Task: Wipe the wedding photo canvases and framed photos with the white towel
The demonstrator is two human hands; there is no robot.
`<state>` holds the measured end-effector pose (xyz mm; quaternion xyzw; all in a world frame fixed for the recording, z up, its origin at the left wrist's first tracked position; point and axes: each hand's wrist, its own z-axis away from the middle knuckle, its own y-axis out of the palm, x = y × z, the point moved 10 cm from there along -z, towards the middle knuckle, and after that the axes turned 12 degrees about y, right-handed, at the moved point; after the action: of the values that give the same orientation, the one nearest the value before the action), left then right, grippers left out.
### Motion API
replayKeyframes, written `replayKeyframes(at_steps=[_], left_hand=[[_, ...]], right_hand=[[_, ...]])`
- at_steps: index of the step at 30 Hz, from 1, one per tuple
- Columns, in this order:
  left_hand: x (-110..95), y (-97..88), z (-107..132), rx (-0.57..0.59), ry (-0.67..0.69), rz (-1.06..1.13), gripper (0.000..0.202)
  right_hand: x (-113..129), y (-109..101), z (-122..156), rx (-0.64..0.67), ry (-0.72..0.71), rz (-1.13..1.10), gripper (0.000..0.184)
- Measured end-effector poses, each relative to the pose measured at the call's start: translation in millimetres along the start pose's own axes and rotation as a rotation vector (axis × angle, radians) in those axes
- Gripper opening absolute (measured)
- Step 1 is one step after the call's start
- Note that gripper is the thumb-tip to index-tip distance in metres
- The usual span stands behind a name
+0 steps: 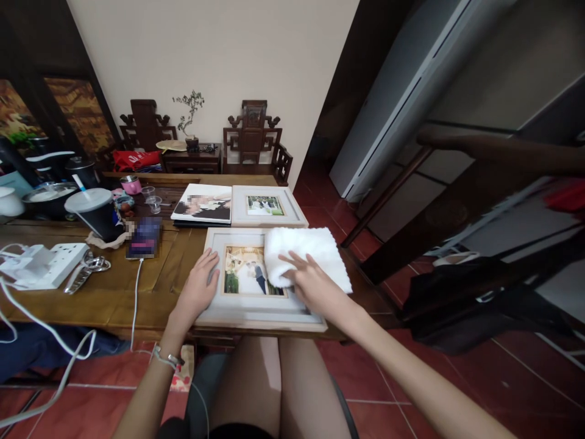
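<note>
A light-coloured picture frame [211, 305] lies flat at the table's front edge, with a photo [244, 268] behind its wide mat. My left hand [200, 281] rests on the frame's left border, fingers stretched out and thumb apart. Over the frame's right part and beyond its edge spreads a fluffy white towel [315, 244], folded at its left end. My right hand [313, 283] holds this towel near the fold against the frame, two fingers stretched across it. The towel and the hand hide part of the photo's right side.
A second framed photo [269, 207] and a white-edged photo print [203, 204] lie behind. To the left are a phone [144, 238] on a cable, a lidded cup [95, 213], a power strip [68, 262] and a hair clip [86, 268]. A wooden chair [379, 201] stands right.
</note>
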<state>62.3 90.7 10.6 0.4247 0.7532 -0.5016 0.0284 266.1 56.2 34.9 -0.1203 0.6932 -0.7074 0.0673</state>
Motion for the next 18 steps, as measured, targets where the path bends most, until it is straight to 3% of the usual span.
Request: replayKeyframes(at_steps=[4,7,11,15,18], left_hand=[[-1.1,0.9,0.2,-0.004,0.005,0.015,0.045],[-1.7,-0.8,0.2,-0.017,-0.019,0.042,0.046],[-5.3,-5.6,0.0,-0.040,-0.047,0.118,0.051],[-11.2,-13.7,0.3,-0.084,-0.033,0.178,0.051],[-12.4,-14.7,0.9,-0.074,-0.040,0.166,0.051]], right_hand=[[18.4,-0.1,57.4,0.194,-0.039,-0.080,0.055],[32.3,-3.7,79.0,0.320,-0.041,-0.126,0.060],[77.6,-11.1,65.4,0.309,-0.139,-0.193,0.054],[134.2,1.6,40.4,0.229,-0.294,-0.128,0.042],[146.3,12.9,33.8,0.188,-0.314,-0.065,0.041]])
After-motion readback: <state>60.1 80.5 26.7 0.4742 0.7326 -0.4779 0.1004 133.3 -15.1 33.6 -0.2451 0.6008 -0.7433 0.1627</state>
